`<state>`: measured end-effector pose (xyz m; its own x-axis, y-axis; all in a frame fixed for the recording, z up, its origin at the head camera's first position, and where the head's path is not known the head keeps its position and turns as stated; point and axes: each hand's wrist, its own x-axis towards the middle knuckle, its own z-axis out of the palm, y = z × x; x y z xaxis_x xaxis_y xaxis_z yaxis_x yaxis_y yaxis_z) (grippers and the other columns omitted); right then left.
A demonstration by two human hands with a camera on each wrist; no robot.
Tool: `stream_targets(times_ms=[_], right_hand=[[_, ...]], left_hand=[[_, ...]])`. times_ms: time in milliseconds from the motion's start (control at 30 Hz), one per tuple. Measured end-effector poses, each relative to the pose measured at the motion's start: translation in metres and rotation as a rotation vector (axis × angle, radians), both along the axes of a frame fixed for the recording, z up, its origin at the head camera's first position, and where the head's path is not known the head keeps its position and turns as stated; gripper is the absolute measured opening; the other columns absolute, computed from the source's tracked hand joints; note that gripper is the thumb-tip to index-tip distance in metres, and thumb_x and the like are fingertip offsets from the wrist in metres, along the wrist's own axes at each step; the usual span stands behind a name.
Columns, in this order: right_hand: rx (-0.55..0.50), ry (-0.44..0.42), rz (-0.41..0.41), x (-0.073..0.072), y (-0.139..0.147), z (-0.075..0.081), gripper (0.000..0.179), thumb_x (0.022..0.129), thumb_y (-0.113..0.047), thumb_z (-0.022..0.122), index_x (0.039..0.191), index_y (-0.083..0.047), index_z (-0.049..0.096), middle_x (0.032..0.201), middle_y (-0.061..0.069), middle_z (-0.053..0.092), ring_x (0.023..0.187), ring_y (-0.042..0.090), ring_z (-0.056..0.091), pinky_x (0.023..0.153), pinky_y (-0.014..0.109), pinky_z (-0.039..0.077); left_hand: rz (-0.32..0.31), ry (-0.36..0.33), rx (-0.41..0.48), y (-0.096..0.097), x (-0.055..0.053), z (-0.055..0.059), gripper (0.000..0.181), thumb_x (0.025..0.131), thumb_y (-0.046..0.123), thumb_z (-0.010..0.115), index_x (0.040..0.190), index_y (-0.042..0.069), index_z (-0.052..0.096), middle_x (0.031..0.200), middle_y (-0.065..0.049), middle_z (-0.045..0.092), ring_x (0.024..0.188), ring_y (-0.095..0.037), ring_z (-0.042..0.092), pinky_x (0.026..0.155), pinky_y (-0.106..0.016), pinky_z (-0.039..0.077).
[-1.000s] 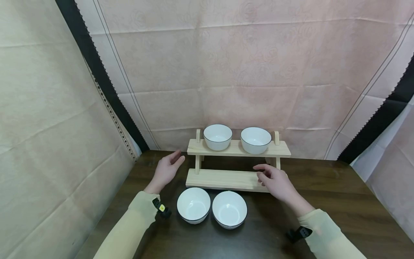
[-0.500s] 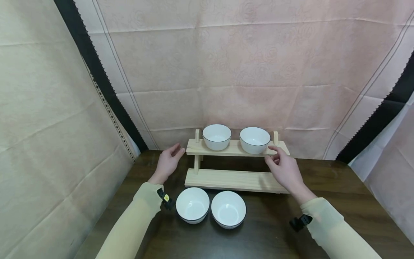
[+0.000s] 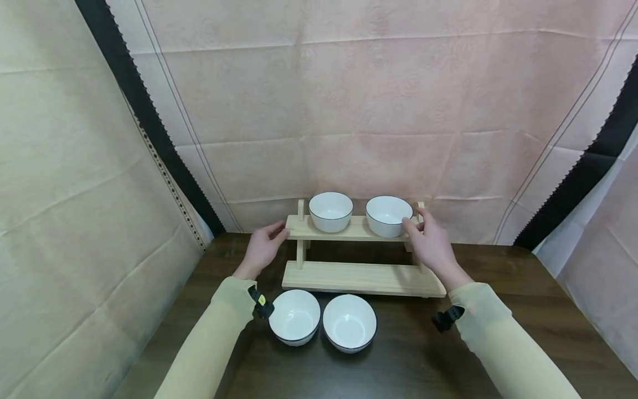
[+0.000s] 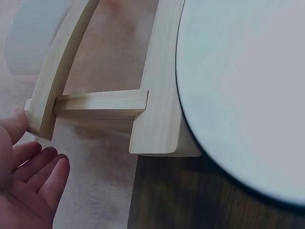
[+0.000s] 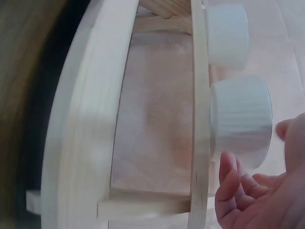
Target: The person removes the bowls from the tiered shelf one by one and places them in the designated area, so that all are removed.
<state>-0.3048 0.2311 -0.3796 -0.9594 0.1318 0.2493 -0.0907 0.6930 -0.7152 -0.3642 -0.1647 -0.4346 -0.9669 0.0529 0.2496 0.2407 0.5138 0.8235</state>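
Note:
A two-tier wooden rack (image 3: 349, 278) carries two white, dark-rimmed bowls on its upper shelf: a left bowl (image 3: 330, 213) and a right bowl (image 3: 387, 217). My left hand (image 3: 262, 250) is at the upper shelf's left end; in the left wrist view its thumb (image 4: 17, 121) meets the shelf end, the other fingers loosely bent below. My right hand (image 3: 431, 245) is beside the right bowl, thumb tip overlapping its rim in the head view. In the right wrist view, thumb and loosely bent fingers (image 5: 228, 183) lie around that bowl's side (image 5: 243, 119) without gripping it.
Two more white bowls stand side by side on the dark wooden table (image 3: 413, 354) before the rack, a left one (image 3: 295, 316) and a right one (image 3: 350, 322). A pale pink cloth (image 3: 379, 111) hangs behind the rack, and a cream cloth (image 3: 75, 221) hangs at the left.
My right hand has risen from the lower shelf to the right bowl on the upper shelf. My left hand has moved slightly right, to the shelf's end. The bowls keep their places on the rack.

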Motion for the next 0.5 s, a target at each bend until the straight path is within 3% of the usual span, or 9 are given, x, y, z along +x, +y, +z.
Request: stream_targets(times_ms=[300, 500], right_hand=[[-0.037, -0.008, -0.016, -0.0081, -0.0042, 0.0032, 0.078, 0.096, -0.062, 0.038, 0.153, -0.009, 0.029, 0.099, 0.014, 0.06, 0.087, 0.029, 0.059, 0.076, 0.04, 0.046], [-0.083, -0.046, -0.008, -0.0106, -0.0067, 0.0014, 0.079, 0.096, -0.057, 0.044, 0.153, -0.006, 0.027, 0.105, 0.017, 0.057, 0.086, 0.029, 0.064, 0.078, 0.041, 0.05]], left_hand=[[-0.005, -0.031, 0.018, 0.0029, -0.0019, 0.001, 0.048, 0.098, 0.038, 0.057, 0.139, 0.013, 0.054, 0.135, -0.006, 0.058, 0.123, -0.022, 0.054, 0.1, -0.042, 0.047], [0.006, -0.042, 0.033, 0.0038, -0.0022, -0.0002, 0.047, 0.098, 0.036, 0.059, 0.139, 0.015, 0.055, 0.136, -0.005, 0.058, 0.123, -0.021, 0.055, 0.1, -0.041, 0.047]])
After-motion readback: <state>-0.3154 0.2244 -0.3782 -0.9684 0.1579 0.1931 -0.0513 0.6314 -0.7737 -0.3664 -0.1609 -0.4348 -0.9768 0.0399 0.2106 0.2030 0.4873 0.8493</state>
